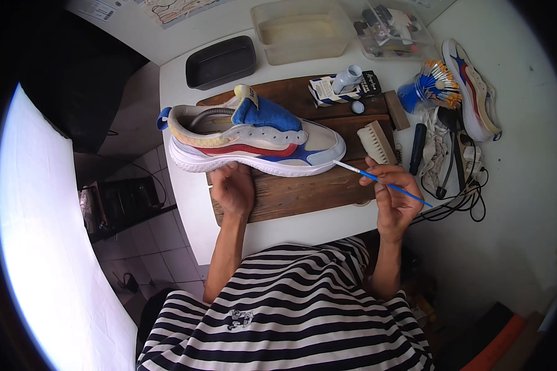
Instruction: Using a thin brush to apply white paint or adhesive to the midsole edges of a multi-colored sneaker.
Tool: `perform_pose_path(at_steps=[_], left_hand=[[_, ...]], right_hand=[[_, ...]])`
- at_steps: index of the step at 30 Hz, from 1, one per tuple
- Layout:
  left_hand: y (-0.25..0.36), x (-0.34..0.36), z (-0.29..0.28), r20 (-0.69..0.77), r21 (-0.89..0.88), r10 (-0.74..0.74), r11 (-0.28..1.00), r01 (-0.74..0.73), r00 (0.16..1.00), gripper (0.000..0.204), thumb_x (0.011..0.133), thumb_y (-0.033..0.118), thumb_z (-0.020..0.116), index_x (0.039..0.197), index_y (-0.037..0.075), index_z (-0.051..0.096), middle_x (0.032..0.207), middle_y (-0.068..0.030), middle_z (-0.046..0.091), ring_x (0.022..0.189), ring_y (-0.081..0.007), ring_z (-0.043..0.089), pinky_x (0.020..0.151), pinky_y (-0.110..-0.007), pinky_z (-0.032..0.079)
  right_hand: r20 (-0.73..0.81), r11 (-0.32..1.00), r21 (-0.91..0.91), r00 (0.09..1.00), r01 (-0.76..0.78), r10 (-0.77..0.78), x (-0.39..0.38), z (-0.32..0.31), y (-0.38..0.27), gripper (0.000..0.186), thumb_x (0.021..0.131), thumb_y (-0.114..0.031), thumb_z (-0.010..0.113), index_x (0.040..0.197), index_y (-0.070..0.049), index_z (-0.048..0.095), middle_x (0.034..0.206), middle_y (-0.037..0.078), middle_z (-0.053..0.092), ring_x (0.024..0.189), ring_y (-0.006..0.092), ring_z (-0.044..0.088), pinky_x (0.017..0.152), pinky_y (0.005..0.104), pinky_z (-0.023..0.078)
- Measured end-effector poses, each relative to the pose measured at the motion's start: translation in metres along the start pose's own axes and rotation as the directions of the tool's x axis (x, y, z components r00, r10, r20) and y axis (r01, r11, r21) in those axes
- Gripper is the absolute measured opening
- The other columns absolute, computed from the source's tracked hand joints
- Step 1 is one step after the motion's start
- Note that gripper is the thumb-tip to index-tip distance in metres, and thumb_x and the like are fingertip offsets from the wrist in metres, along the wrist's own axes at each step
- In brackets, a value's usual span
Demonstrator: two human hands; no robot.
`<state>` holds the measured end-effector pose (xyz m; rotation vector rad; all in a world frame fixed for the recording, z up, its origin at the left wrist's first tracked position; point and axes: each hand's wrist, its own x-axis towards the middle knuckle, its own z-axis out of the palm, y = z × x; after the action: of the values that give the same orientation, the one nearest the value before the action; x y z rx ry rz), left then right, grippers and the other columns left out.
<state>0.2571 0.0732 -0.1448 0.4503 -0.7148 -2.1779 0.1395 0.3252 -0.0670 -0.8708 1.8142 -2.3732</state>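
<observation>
A sneaker (263,148) in white, blue, red and cream, without laces, is held up over a dark wooden board (284,196). My left hand (232,187) grips it from below by the sole, its fingers hidden beneath. A coiled metal spring of a shoe tree shows inside the collar. Between the fingers of my right hand (390,188) is a thin blue paintbrush (387,183). Its pale tip touches the light grey toe overlay, just above the white sole. Behind the shoe, a small open bottle (348,79) stands by a box (328,91), its cap (358,107) on the board.
A scrubbing brush (376,142) lies right of the shoe. Beyond are a blue cup of small brushes (433,89), the other sneaker (473,93), and tangled laces and cables (455,167). A black tray (221,62) and clear plastic tubs (300,31) line the back.
</observation>
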Motion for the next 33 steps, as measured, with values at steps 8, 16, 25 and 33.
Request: perform_pose_path(at_steps=[8,16,25,33], left_hand=[[0.025,0.004,0.022,-0.009,0.186,-0.086,0.979,0.087,0.996,0.044,0.087,0.014,0.052,0.128,0.0,0.05,0.124,-0.0115,0.06,0.117,-0.0263,0.058,0.106,-0.046,0.044],[0.03,0.005,0.036,-0.056,0.236,-0.141,0.96,0.151,0.988,0.051,0.088,0.022,0.052,0.134,0.001,0.047,0.132,-0.0115,0.056,0.125,-0.0272,0.052,0.111,-0.046,0.037],[0.029,0.003,0.041,-0.11,0.27,-0.175,0.942,0.199,0.978,0.051,0.089,0.024,0.051,0.135,0.003,0.046,0.13,-0.0118,0.056,0.124,-0.0277,0.052,0.109,-0.046,0.038],[0.031,0.001,0.046,-0.084,0.302,-0.174,0.934,0.191,0.981,0.052,0.09,0.023,0.05,0.138,0.001,0.044,0.133,-0.0125,0.056,0.127,-0.0286,0.051,0.11,-0.047,0.036]], right_hand=[[0.432,0.997,-0.047,0.899,-0.054,0.069,0.08,-0.018,-0.026,0.014,0.079,0.01,0.065,0.09,0.002,0.068,0.094,0.016,0.071,0.084,0.0206,0.071,0.101,0.0474,0.052],[0.658,0.994,-0.092,0.745,-0.062,0.108,0.105,-0.001,-0.011,0.014,0.078,0.007,0.065,0.091,0.001,0.068,0.089,0.015,0.072,0.079,0.0194,0.071,0.103,0.0523,0.05],[0.636,0.994,-0.022,0.766,-0.106,0.095,0.103,-0.009,-0.001,0.012,0.081,0.004,0.067,0.092,0.0,0.068,0.091,0.017,0.072,0.079,0.0198,0.071,0.107,0.0564,0.046],[0.623,0.995,-0.035,0.777,-0.088,0.091,0.102,-0.011,0.001,0.011,0.081,0.005,0.066,0.091,0.0,0.068,0.089,0.017,0.072,0.08,0.0203,0.071,0.107,0.0583,0.045]])
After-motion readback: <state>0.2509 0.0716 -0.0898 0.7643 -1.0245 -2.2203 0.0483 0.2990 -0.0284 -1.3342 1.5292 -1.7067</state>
